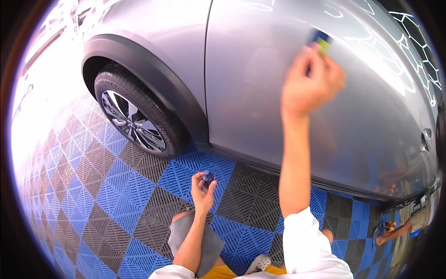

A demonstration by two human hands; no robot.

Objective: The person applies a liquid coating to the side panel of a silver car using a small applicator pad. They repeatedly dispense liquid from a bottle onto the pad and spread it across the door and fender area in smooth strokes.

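Observation:
My right hand [313, 79] is raised to the upper part of the silver-grey car door [251, 93]. Its fingers pinch a small dark blue and yellow-green applicator pad [321, 40] at the painted surface; motion blurs both, so I cannot tell how firmly the pad touches. Lower down, in front of the sill, my left hand [202, 191] holds a small dark blue bottle [208, 178] upright between thumb and fingers. A grey cloth [213, 249] hangs beside my left forearm, over my leg.
The front wheel [134, 118] sits under a black arch trim [153, 69] left of the door. A door handle [426, 139] is at the far right. Blue and dark grey grid tiles [123, 186] cover the floor. Another person's limb [395, 233] shows at lower right.

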